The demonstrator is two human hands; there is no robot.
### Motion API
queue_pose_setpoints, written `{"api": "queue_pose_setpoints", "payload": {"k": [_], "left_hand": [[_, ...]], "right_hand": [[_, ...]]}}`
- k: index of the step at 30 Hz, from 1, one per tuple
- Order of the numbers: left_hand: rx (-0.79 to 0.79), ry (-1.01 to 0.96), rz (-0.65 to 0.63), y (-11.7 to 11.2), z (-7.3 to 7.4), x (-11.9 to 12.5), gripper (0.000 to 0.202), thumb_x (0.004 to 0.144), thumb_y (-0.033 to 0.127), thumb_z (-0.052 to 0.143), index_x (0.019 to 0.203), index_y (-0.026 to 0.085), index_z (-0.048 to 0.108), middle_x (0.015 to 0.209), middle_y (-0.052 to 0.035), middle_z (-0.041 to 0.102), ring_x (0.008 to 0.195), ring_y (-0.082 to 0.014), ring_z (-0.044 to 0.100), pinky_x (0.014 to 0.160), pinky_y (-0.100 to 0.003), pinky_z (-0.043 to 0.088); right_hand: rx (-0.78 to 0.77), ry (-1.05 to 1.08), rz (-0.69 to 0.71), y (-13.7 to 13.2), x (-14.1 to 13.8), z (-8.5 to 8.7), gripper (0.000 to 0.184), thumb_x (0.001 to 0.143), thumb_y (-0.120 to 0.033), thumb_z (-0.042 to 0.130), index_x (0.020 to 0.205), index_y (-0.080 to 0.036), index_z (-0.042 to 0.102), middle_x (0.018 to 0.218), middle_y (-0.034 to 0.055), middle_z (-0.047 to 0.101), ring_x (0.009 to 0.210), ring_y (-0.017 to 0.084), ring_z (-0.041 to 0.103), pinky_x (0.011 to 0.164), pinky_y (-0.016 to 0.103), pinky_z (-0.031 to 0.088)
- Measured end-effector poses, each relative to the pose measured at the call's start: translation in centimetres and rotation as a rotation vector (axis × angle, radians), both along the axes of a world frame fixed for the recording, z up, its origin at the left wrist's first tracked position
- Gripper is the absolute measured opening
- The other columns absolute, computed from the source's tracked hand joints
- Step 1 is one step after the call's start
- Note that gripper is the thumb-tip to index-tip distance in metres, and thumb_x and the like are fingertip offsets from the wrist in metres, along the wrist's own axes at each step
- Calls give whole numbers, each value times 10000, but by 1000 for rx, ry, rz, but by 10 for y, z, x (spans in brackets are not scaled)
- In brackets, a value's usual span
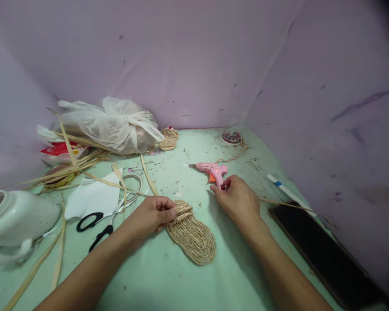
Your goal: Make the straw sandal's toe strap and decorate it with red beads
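My left hand is closed, its thumb and fingers pinching the top end of a small woven straw slipper. The slipper lies on the green tabletop, with a braided band crossing it near my fingertips. A pink hot glue gun with an orange trigger rests on the table, its nozzle pointing left. The thumb and fingers of my right hand are closed around the lower end of its handle. Left of my left hand lie black-handled scissors, partly under a straw strip.
A tied white plastic bag, straw strips and a white jug are at left. Another small straw slipper and a container of small pieces stand by the wall. A dark phone lies at right.
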State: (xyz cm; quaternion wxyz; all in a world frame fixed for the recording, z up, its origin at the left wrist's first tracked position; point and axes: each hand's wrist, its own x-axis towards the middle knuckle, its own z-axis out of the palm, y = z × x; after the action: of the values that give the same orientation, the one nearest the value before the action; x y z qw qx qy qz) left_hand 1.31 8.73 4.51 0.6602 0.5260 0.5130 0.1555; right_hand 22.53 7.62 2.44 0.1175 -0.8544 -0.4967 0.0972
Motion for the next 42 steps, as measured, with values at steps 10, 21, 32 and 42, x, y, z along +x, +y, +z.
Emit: {"api": "queue_pose_setpoints", "payload": {"k": [10, 21, 32, 42], "left_hand": [[1, -37, 27, 3, -8, 0, 356, 652, 436, 658, 572, 129, 498, 436, 77, 381, 386, -22, 257, 405, -204, 114], [-35, -62, 16, 2, -9, -3, 338, 699, 440, 628, 599, 148, 489, 406, 80, 379, 373, -34, 269, 391, -200, 136], [38, 37, -8, 2, -5, -1, 322, 695, 440, 600, 604, 142, 517, 409, 74, 388, 401, -49, 286, 421, -210, 157], [5, -17, 20, 1, -5, -4, 280, 665, 399, 627, 578, 160, 511, 382, 68, 404, 367, -55, 286, 397, -215, 164]], "right_hand": [[57, 26, 80, -8, 6, 14, 304, 780, -386, 511, 922, -149, 637, 906, 155, 666, 818, 320, 620, 633, 387, 427], [440, 556, 722, -41, -38, -19, 309, 766, -51, 461, 951, -171, 677, 857, 88, 654, 784, 187, 602, 697, 319, 495], [256, 212, 131, -17, 9, -7, 297, 794, -358, 481, 941, -160, 645, 878, 108, 670, 761, 245, 614, 648, 344, 436], [79, 550, 87, 18, 17, -4, 157, 685, -297, 529, 708, -171, 619, 544, 53, 624, 539, 211, 598, 483, 305, 440]]}}
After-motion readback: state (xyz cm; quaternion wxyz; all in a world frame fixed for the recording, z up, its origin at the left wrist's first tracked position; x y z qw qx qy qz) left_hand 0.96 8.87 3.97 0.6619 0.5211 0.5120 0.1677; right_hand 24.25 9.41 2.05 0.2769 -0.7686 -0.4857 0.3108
